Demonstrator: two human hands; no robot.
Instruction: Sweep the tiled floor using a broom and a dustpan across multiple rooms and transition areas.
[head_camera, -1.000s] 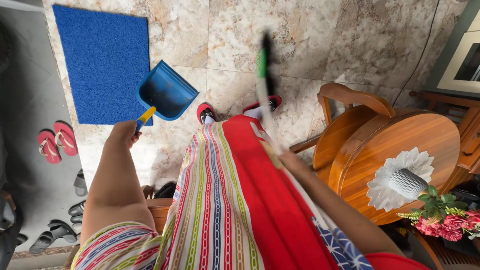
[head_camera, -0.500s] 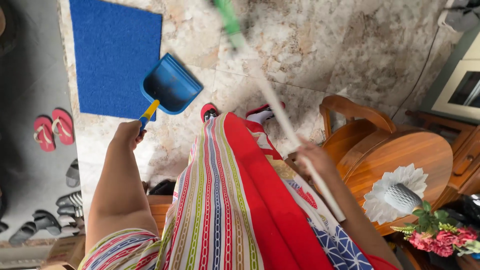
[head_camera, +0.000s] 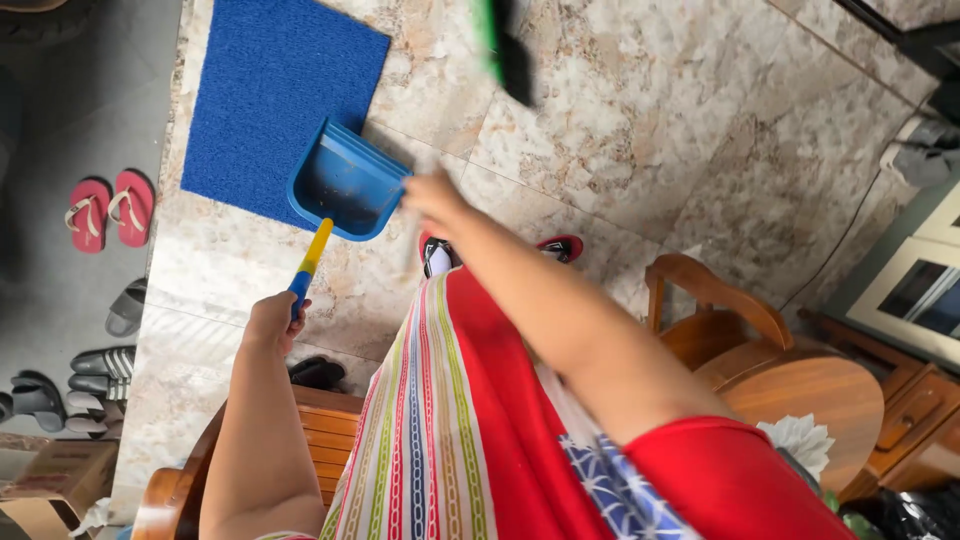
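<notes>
My left hand (head_camera: 276, 318) grips the yellow and blue handle of a blue dustpan (head_camera: 345, 182), which hangs low over the marble floor at the edge of a blue doormat (head_camera: 275, 95). My right hand (head_camera: 432, 198) reaches forward just right of the dustpan, closed around a broom's pale stick that is blurred by motion. The broom's green and black end (head_camera: 505, 50) shows at the top of the view. My striped red dress (head_camera: 470, 420) and red slippers (head_camera: 562, 246) fill the lower middle.
Pink flip-flops (head_camera: 105, 208) and several grey sandals (head_camera: 90, 372) lie on the grey floor at left. A wooden chair (head_camera: 712, 310) and round wooden table (head_camera: 805, 395) stand at right, another wooden chair (head_camera: 305, 430) below my left arm. A cabinet (head_camera: 925, 290) is at far right.
My right arm has swung forward and left, bringing the hand beside the dustpan, and the broom's end has moved further up. The dustpan has stayed roughly in place.
</notes>
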